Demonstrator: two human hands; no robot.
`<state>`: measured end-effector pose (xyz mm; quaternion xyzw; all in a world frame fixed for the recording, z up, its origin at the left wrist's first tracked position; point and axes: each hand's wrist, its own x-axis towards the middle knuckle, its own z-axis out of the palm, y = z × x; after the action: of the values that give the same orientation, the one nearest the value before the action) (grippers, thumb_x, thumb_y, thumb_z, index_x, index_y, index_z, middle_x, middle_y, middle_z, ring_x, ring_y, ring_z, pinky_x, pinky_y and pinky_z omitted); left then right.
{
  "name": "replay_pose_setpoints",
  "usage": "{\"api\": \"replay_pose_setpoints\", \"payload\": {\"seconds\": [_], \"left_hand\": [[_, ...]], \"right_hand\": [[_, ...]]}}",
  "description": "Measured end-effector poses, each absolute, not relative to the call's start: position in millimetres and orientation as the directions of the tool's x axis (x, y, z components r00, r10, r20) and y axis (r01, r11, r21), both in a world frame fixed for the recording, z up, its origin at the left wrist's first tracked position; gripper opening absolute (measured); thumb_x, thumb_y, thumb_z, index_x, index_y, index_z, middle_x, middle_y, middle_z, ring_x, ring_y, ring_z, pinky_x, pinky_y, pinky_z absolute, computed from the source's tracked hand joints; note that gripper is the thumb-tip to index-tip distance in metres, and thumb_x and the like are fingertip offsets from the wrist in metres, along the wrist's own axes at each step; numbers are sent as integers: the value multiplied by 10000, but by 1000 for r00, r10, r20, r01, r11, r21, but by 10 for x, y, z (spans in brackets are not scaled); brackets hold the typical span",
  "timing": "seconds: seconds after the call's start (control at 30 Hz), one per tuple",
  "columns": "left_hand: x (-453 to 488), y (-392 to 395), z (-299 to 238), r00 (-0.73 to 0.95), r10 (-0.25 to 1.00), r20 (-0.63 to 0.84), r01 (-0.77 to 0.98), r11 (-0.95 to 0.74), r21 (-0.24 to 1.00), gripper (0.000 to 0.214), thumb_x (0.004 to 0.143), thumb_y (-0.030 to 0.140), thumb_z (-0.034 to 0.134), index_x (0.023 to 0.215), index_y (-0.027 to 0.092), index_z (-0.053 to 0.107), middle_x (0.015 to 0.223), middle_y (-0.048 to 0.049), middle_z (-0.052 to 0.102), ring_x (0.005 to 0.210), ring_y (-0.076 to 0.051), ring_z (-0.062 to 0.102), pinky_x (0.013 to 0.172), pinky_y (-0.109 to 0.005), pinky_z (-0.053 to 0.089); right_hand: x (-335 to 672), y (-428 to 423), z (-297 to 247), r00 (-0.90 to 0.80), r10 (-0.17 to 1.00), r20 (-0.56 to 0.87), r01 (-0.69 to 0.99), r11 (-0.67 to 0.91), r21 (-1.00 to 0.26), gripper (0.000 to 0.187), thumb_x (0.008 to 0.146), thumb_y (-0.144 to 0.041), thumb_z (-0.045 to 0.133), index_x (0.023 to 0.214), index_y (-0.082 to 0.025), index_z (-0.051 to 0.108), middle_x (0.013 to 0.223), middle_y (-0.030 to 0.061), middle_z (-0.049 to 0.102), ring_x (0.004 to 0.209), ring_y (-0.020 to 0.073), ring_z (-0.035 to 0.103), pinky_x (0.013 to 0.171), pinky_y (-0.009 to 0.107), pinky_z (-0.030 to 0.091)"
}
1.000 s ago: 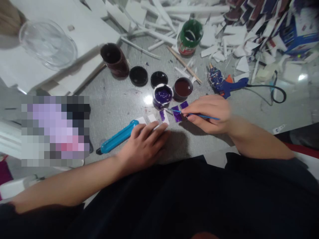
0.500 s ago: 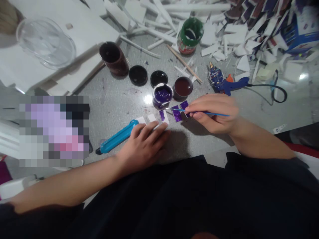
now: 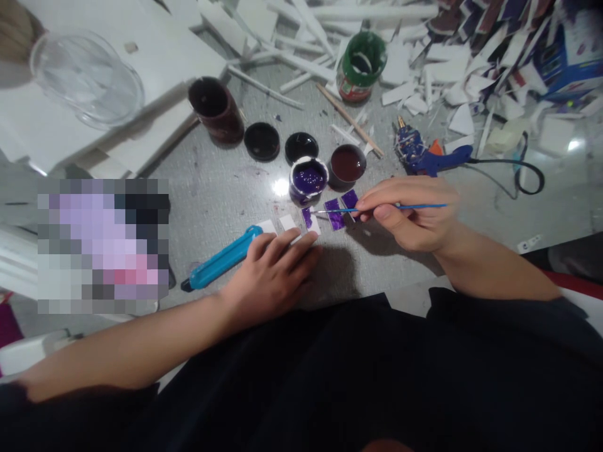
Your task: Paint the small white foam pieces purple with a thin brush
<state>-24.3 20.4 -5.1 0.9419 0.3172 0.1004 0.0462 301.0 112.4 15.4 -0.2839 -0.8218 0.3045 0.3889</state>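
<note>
My right hand (image 3: 414,216) pinches a thin blue paintbrush (image 3: 414,206), its tip over a small white piece half covered in purple (image 3: 309,220). Two fully purple pieces (image 3: 342,210) lie just right of it. My left hand (image 3: 271,276) rests on the grey table with its fingers flat on a row of small white pieces (image 3: 286,223), holding them down. An open pot of purple paint (image 3: 308,180) stands just beyond the pieces, with a pot of brown paint (image 3: 347,165) beside it.
A blue utility knife (image 3: 221,258) lies left of my left hand. Two black lids (image 3: 281,144), a dark jar (image 3: 215,116), a green-rimmed jar (image 3: 360,68), a blue glue gun (image 3: 431,156) with cord, white foam scraps (image 3: 301,37) and a clear bowl (image 3: 87,78) fill the far side.
My right hand has shifted slightly right and up, levelling the brush; its tip now sits over the half-painted piece. My left hand has not moved.
</note>
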Motion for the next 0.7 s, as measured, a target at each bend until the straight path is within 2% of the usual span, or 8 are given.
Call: {"api": "replay_pose_setpoints", "payload": {"seconds": [0.1, 0.23, 0.4, 0.5, 0.57, 0.7], "left_hand": [[-241, 202, -55, 779, 606, 161, 585, -794, 163, 529, 1135, 430, 758, 1617, 215, 789, 1683, -143, 762, 1514, -371, 608, 1191, -505, 504], [-238, 207, -41, 780, 606, 155, 585, -794, 163, 519, 1138, 431, 759, 1613, 226, 795, 1682, -140, 762, 1503, -366, 610, 1205, -496, 492], [-242, 211, -37, 781, 600, 173, 581, -799, 153, 509, 1148, 437, 738, 1599, 210, 802, 1660, -144, 774, 1488, -364, 611, 1193, -488, 483], [-245, 204, -51, 778, 603, 176, 579, -797, 171, 527, 1123, 432, 777, 1595, 199, 801, 1667, -154, 765, 1496, -375, 608, 1197, -496, 480], [-247, 200, -61, 776, 606, 173, 580, -795, 180, 539, 1112, 425, 794, 1601, 196, 798, 1675, -159, 759, 1500, -377, 608, 1201, -497, 483], [-254, 202, -65, 775, 614, 150, 585, -786, 199, 554, 1099, 408, 802, 1624, 232, 786, 1702, -153, 744, 1513, -382, 607, 1207, -505, 493]], "right_hand": [[3012, 1118, 151, -528, 703, 475, 270, 670, -692, 250, 1141, -240, 749, 1274, -357, 925, 990, 23, 936, 790, 216, 868, 679, 386, 733], [3021, 1112, 165, -506, 744, 435, 233, 604, -762, 249, 1162, -270, 724, 1246, -376, 932, 993, 18, 930, 718, 196, 829, 606, 374, 693], [2997, 1118, 155, -519, 724, 454, 226, 629, -744, 254, 1137, -208, 749, 1282, -332, 916, 983, 22, 924, 763, 196, 853, 659, 357, 698], [2981, 1101, 133, -438, 773, 459, 232, 591, -773, 228, 1156, -271, 741, 1250, -368, 926, 943, 20, 913, 732, 208, 838, 665, 388, 700], [2983, 1088, 127, -403, 803, 438, 221, 550, -805, 200, 1161, -330, 745, 1216, -379, 932, 930, 20, 906, 693, 209, 814, 615, 398, 684], [2997, 1088, 134, -461, 798, 388, 198, 518, -832, 167, 1156, -347, 760, 1179, -342, 925, 966, 22, 920, 670, 183, 804, 551, 347, 658]]}}
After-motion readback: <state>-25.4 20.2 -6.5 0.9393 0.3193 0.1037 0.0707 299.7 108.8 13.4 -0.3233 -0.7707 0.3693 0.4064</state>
